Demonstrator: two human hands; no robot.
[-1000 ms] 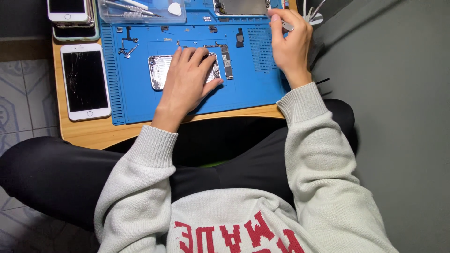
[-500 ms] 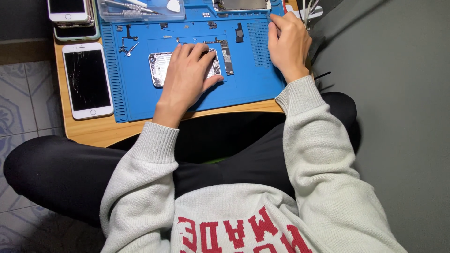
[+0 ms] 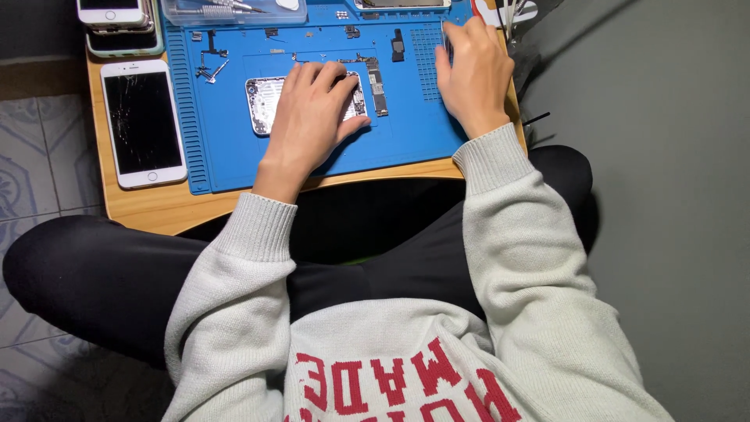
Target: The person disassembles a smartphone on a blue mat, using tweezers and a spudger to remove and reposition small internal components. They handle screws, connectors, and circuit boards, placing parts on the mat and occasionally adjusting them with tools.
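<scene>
Pressing L hand (image 3: 312, 117) on phone chassis (image 3: 269, 101)

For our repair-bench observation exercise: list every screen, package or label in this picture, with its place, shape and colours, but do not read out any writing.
White phone: left of the blue mat, flat on the wooden table; rectangular black screen, cracked, white frame.
Stacked phones: table's top left corner; white one with dark screen uppermost, cut off by the frame.
Clear box: top edge of the mat; shallow, holds tools.
Sweater lettering: red on grey, bottom centre.
</scene>
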